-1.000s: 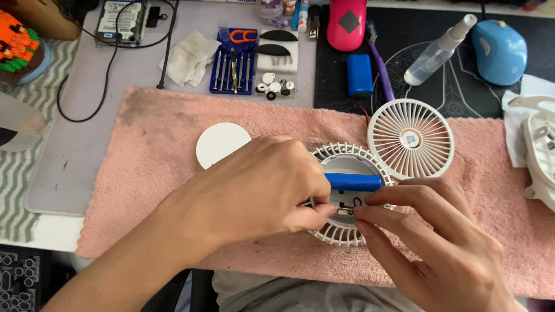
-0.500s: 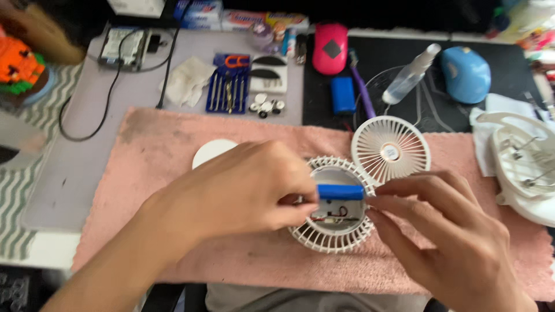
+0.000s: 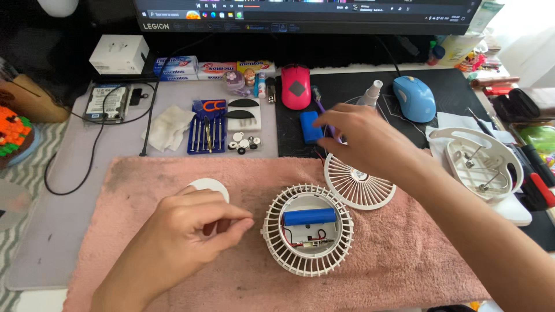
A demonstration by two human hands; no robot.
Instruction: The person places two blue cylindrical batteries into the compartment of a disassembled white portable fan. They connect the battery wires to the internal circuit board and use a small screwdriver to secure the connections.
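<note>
Opened fan housing [image 3: 307, 230] left free between two separated hands.
Left hand [image 3: 188, 231] is pinched empty beside the white disc [image 3: 203, 186]; right hand [image 3: 361, 138] is spread loosely over the purple tool [image 3: 319, 104], grip unclear.

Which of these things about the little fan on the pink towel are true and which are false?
1. A blue battery lies inside the open fan shell. True.
2. The right hand rests on the blue battery. False: it reaches up over the black mat, near the purple tool.
3. The left hand sits beside the white round disc. True.
4. The fan blade piece lies on the pink towel. True.
5. The towel is green. False: it is pink.
</note>
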